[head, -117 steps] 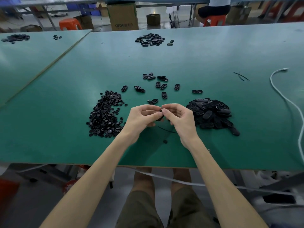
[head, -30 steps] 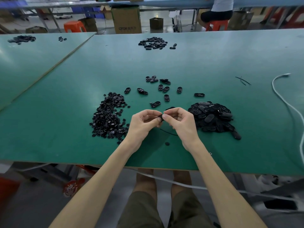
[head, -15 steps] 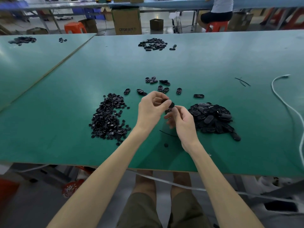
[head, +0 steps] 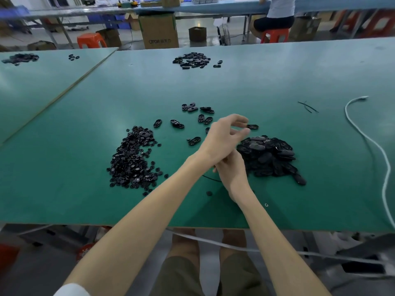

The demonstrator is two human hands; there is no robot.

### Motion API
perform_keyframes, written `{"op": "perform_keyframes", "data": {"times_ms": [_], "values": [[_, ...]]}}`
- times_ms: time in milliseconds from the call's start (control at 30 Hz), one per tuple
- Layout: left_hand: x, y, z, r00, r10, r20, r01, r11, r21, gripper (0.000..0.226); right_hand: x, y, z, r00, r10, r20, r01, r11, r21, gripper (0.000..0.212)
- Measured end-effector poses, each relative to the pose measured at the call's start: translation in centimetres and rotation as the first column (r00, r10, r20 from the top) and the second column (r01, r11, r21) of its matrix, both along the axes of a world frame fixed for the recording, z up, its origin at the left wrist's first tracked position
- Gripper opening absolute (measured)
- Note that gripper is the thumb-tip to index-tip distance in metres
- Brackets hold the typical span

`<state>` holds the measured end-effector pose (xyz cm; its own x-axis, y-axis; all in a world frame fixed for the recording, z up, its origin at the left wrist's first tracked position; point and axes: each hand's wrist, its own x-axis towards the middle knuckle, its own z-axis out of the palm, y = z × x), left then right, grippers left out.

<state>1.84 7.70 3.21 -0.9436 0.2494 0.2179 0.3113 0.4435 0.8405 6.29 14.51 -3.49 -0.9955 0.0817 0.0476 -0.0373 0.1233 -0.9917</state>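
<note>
The step in hand looks like setting a joined oval piece point(head: 252, 126) down among the loose ones point(head: 205, 119) lying beyond the hands. To do it well, let it go low and flat on the desk point(head: 85, 103), clear of the pile of oval shells point(head: 269, 154) just right of the hands, so done and undone parts do not mix. The left hand point(head: 226, 133) reaches forward and to the right, its forearm crossing over the right hand point(head: 233, 170). Its fingers are loosely curled with the tips apart, and the piece lies just past them; whether they touch it I cannot tell. The right hand sits low under the left wrist beside the pile, its fingers hidden, so its grip cannot be read. A heap of small round parts point(head: 132, 159) lies well to the left.
</note>
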Motion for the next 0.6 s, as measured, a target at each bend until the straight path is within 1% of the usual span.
{"op": "perform_keyframes", "data": {"times_ms": [67,100,167,233,267,300,367,433,467,500,534,567,600], "values": [[-0.8,-1.8,-0.1,0.987,0.149,-0.061,-0.150,0.989,-0.018,0.017,0.1,0.1,-0.1,0.999,0.016,-0.043,-0.019,0.998,-0.058,0.010],[-1.2,-2.8,-0.3,0.973,0.217,-0.078,-0.222,0.973,-0.061,0.018,0.2,0.2,0.0,0.999,0.011,-0.052,-0.016,0.997,-0.079,0.009],[-2.1,-5.0,-1.0,0.955,0.286,-0.072,-0.295,0.924,-0.243,0.023,0.4,0.2,0.0,0.999,0.008,-0.047,-0.012,0.997,-0.079,0.013],[-2.6,-6.8,-2.1,0.951,0.306,-0.029,-0.285,0.840,-0.462,0.031,0.5,0.1,0.0,0.999,0.021,-0.050,-0.024,0.997,-0.067,0.015],[-2.5,-7.5,-2.6,0.953,0.301,-0.021,-0.263,0.797,-0.543,0.033,0.5,0.1,0.1,0.999,0.021,-0.048,-0.024,0.998,-0.061,0.015],[-2.2,-8.0,-3.2,0.958,0.285,-0.037,-0.249,0.761,-0.600,0.034,0.5,0.1,0.1,0.999,0.014,-0.046,-0.016,0.998,-0.062,0.015],[-1.6,-8.7,-4.1,0.960,0.242,-0.140,-0.273,0.711,-0.648,0.030,0.4,0.1,0.1,0.999,0.013,-0.052,-0.016,0.998,-0.058,0.014],[-1.1,-9.0,-4.4,0.943,0.228,-0.240,-0.330,0.704,-0.629,0.025,0.4,0.2,0.1,0.998,0.018,-0.052,-0.020,0.999,-0.045,0.014],[-0.8,-9.1,-4.4,0.943,0.233,-0.238,-0.331,0.736,-0.591,0.023,0.4,0.2,0.1,0.998,0.020,-0.054,-0.023,0.999,-0.046,0.014],[-0.5,-9.2,-4.2,0.952,0.248,-0.179,-0.306,0.800,-0.517,0.020,0.4,0.2,0.0,0.998,0.016,-0.054,-0.019,0.998,-0.054,0.013],[-0.1,-9.3,-4.0,0.963,0.255,-0.087,-0.268,0.869,-0.417,0.016,0.3,0.2,0.0,0.999,0.001,-0.053,-0.005,0.997,-0.074,0.013],[0.2,-9.4,-3.7,0.971,0.240,0.009,-0.226,0.923,-0.312,0.012,0.3,0.3,0.0,0.998,-0.018,-0.053,0.013,0.995,-0.094,0.013],[0.6,-9.5,-3.4,0.976,0.206,0.076,-0.184,0.957,-0.224,0.008,0.2,0.3,0.0,0.998,-0.036,-0.056,0.030,0.994,-0.106,0.014]]}}
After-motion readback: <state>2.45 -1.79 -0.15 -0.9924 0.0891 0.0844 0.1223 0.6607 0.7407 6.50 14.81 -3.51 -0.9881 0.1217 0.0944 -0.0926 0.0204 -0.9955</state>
